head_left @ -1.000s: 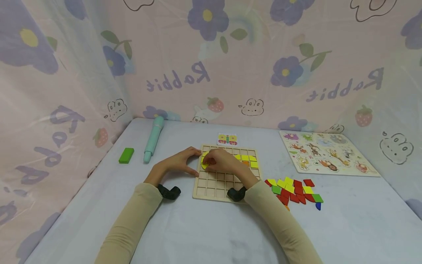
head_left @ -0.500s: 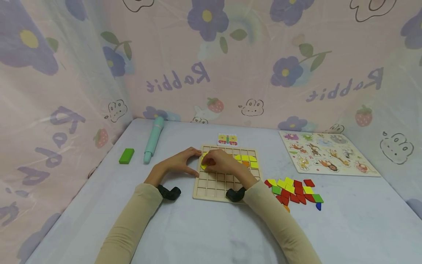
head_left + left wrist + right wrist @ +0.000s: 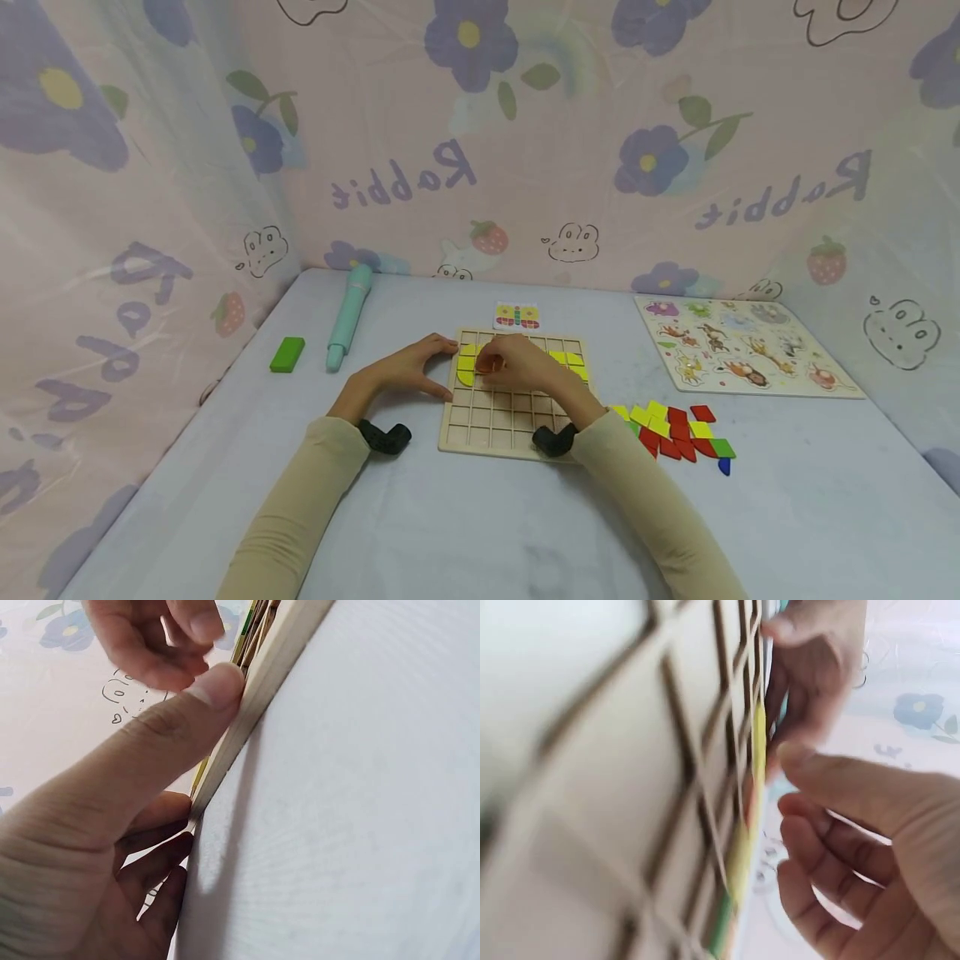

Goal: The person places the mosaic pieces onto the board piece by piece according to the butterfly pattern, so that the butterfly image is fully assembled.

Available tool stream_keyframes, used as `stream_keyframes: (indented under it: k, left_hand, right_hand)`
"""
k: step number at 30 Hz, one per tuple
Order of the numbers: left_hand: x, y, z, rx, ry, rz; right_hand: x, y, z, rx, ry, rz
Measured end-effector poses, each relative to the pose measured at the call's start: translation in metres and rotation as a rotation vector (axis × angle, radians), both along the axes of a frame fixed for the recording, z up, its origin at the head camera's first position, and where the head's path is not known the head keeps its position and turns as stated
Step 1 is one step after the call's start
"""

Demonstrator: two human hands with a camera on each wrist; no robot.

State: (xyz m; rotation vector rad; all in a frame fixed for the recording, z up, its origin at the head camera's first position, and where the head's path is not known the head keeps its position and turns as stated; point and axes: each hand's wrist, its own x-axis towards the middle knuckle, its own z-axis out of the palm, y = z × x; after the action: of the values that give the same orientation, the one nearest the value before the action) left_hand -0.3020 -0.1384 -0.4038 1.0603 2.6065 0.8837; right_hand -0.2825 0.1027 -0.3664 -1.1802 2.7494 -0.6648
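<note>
In the head view, a wooden grid board [image 3: 491, 421] lies at the table's middle, with yellow tiles [image 3: 466, 364] in its far left squares and yellow tiles [image 3: 575, 360] at the far right. My left hand [image 3: 401, 371] spreads along the board's left edge. Its thumb [image 3: 217, 686] rests against the rim in the left wrist view. Above the far rows is my right hand [image 3: 517, 367], fingers bent loosely. The right wrist view shows a gap between thumb and fingertips with nothing in it. A green tile [image 3: 720, 926] sits in the grid there. My right hand hides several squares.
A butterfly pattern card [image 3: 517, 317] lies behind the board. Loose red, yellow, green and blue tiles [image 3: 678, 429] are heaped to its right. An animal puzzle board [image 3: 750, 350] lies far right. On the left are a green block [image 3: 287, 354] and a mint-coloured stick [image 3: 349, 317].
My right hand has moved right, away from the leftmost yellow tiles, and uncovered them. Its forearm now covers some of the loose tiles. My left hand stays at the board's edge.
</note>
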Motion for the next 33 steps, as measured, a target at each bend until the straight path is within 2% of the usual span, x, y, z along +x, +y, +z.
stream_keyframes:
  k: [6,13,18,24,29,33]
  left_hand:
    - [-0.001,0.001,-0.001,-0.021,-0.006,0.008]
    - [0.000,0.002,-0.001,-0.025,-0.005,0.013]
    - [0.000,0.002,0.000,-0.033,-0.009,0.020]
    - [0.002,0.001,0.001,-0.035,-0.017,0.032]
    - [0.002,0.001,0.001,-0.028,-0.021,0.023]
    - [0.001,0.001,0.001,-0.027,-0.021,0.024]
  right_hand:
    - [0.015,0.056,0.012,-0.049,0.026,-0.004]
    - [0.036,0.135,0.013,-0.027,0.044,-0.131]
    - [0.051,0.179,0.009,-0.004,0.052,-0.217]
    - [0.058,0.211,0.005,0.024,-0.053,-0.275]
    - [0.061,0.228,0.005,0.034,-0.175,-0.255]
    - [0.061,0.233,0.003,0.039,-0.225,-0.232]
